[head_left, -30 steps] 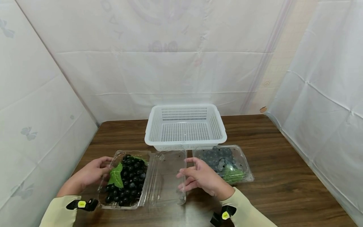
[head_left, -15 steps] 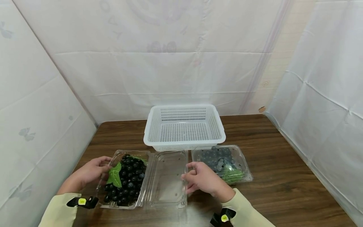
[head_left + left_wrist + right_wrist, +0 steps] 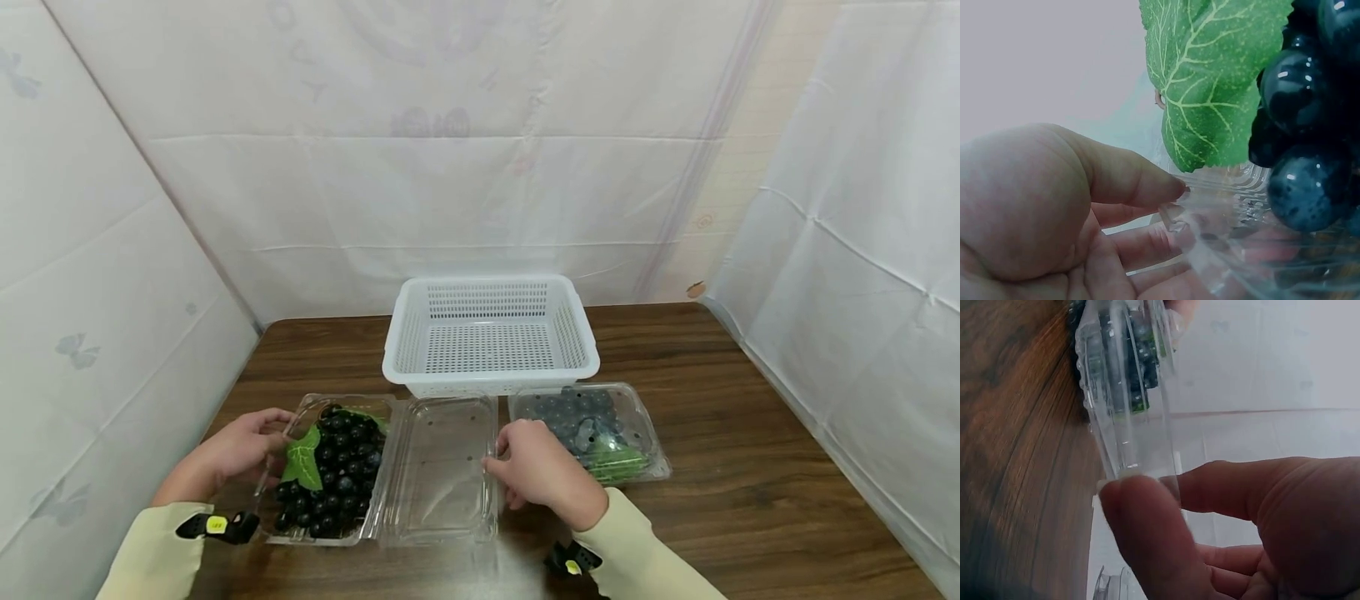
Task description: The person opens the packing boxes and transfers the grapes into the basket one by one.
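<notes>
Lower left, the left hand pinches the box; lower centre, the right hand pinches the lid, best gripped lightly.

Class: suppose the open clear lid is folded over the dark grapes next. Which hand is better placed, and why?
Probably the right hand: it pinches the outer edge of the lid. The left hand grips the opposite rim of the tray, so seems better suited to steadying.

The head view looks forward and down from above the left hand and right hand. Each wrist view sits close at its own hand, the right one facing left; both share the grapes between.
</notes>
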Demonstrator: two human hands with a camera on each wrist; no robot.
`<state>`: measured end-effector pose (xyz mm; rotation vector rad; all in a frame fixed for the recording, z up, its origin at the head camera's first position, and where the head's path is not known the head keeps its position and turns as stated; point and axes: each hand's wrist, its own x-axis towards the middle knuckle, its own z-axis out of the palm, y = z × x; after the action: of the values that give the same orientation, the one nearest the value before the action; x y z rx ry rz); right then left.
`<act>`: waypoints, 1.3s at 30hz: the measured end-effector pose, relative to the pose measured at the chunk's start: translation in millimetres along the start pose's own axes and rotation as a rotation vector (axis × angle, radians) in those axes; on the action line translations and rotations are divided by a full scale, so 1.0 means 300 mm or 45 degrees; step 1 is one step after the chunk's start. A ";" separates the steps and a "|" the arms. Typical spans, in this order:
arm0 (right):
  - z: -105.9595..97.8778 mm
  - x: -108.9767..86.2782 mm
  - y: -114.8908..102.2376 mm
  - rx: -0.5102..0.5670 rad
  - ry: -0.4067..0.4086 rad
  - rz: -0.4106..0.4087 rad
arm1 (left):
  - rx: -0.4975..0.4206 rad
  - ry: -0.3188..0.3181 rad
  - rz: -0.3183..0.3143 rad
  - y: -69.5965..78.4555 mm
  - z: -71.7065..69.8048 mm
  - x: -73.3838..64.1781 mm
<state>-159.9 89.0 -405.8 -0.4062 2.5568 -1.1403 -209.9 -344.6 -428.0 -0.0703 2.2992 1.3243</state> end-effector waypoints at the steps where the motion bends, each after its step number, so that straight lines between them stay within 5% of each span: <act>1: 0.003 0.001 -0.002 -0.038 0.011 0.002 | 0.006 0.001 0.000 0.002 -0.002 0.000; 13: 0.024 0.016 -0.031 -0.355 0.195 -0.032 | 0.045 0.034 -0.008 0.020 0.011 0.015; 34: 0.000 -0.002 -0.061 -0.591 0.381 -0.136 | 0.006 0.023 0.002 0.024 0.023 0.015; 39: -0.014 0.023 -0.074 -0.613 0.332 -0.217 | 0.043 0.022 0.009 0.029 0.020 0.006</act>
<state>-164.9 74.8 -387.6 -0.6313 3.0768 -0.6452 -211.7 -334.7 -424.2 -0.0627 2.3379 1.2927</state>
